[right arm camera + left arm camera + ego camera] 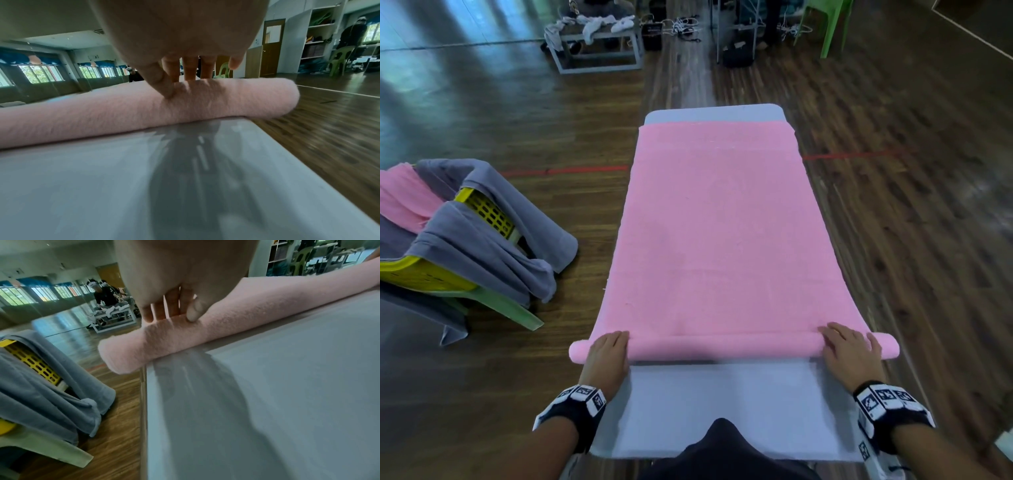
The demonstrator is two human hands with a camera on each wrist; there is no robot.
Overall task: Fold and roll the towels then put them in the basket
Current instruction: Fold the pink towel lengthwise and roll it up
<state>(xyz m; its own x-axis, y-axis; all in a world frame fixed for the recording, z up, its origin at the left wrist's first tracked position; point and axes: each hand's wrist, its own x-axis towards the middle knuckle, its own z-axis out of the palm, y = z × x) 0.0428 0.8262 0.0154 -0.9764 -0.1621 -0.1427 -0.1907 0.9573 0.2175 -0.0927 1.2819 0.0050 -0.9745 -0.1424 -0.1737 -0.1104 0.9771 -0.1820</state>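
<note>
Towel: long pink terry-cloth towel (717, 233) spread along the counter, its near end wound into a roll lying crosswise.
Left grip: left hand (607, 356) laid flat on the roll's left end, fingers (160, 311) straight, pressing, clasping nothing.
Right grip: right hand (851, 353) likewise flat on the right end, fingers (190, 69) extended.
Counter: narrow pale grey counter (722, 411), bare near the person.
Basket: yellow perforated plastic basket (486, 214) at left, draped with grey towels (482, 253).
Room: dark wood-plank floor (911, 222).

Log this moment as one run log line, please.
step: rolling pink towel on table | left hand on roll | right hand on roll | basket: unrolled towels draped
</note>
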